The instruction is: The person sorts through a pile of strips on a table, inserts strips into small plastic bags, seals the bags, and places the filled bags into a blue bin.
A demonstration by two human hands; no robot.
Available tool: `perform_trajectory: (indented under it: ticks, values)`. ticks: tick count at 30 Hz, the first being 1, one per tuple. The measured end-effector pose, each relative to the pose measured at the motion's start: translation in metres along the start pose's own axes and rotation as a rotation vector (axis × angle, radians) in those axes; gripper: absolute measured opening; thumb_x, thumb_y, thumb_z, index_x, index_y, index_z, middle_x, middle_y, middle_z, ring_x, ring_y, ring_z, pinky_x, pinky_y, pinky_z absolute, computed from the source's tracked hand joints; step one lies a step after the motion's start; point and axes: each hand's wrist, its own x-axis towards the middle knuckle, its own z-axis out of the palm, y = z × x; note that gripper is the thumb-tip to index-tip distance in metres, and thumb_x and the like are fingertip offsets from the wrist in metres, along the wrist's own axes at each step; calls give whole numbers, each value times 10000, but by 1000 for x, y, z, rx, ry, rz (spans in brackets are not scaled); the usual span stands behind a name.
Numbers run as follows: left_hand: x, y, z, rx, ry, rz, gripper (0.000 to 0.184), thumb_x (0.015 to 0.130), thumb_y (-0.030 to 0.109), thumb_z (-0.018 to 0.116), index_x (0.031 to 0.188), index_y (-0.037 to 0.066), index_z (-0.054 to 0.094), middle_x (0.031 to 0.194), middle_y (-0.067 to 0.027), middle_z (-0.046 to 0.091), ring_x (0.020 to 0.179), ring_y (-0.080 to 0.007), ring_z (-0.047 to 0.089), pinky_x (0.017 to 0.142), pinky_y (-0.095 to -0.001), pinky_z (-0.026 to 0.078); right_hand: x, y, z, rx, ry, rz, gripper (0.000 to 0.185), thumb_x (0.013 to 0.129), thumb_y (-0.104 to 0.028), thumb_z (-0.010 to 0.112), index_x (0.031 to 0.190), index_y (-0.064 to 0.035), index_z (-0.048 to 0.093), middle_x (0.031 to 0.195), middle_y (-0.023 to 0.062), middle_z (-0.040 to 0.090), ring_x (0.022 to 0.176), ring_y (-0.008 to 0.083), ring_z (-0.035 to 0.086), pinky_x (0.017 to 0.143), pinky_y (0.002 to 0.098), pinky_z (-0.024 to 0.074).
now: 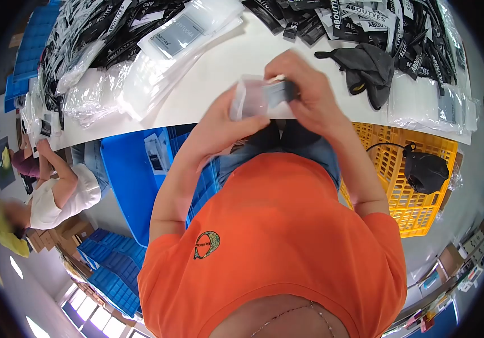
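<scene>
Over the front edge of the white table, my left hand is closed around a small clear frosted plastic bag. My right hand pinches a small folded dark piece with a grey face at the bag's right side. Whether the piece is partly inside the bag I cannot tell, as the fingers and blur hide its edge. Left of my hands lies a stack of clear printed bags marked ABOUTYES. A crumpled dark grey cloth rests to the right.
Piles of black printed strips cover the table's back. More clear bags lie at the right. Below the edge stand a blue bin holding packed bags and a yellow crate with a black pouch. Another person works at left.
</scene>
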Motion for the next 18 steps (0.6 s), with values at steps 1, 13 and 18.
perform_trajectory:
  ticks: [1,13,18]
  values:
    - [-3,4,-1,214,93,119,620,844,165,798,1386,45,523,1076,-65,663,881,-146,647,718,-341,515,1,1,-14,-95,-5,8,335,798,27,648,1087,-136,599,927,63,642,818,294,665,682,357,511]
    - [8,-13,10,1273,569,720,958,613,178,937,1441,40,478,1163,-141,550,1078,-336,546,901,-432,408,7,-33,-13,-466,-146,-196,526,795,26,652,1306,-82,586,1000,81,545,887,242,632,726,354,545]
    - [10,-17,8,1245,632,707,1035,603,212,950,1483,38,433,1185,-148,536,1094,-347,524,924,-457,401,0,-22,-28,150,-46,-7,397,818,-21,727,1200,-67,628,1091,90,650,914,239,640,761,321,530]
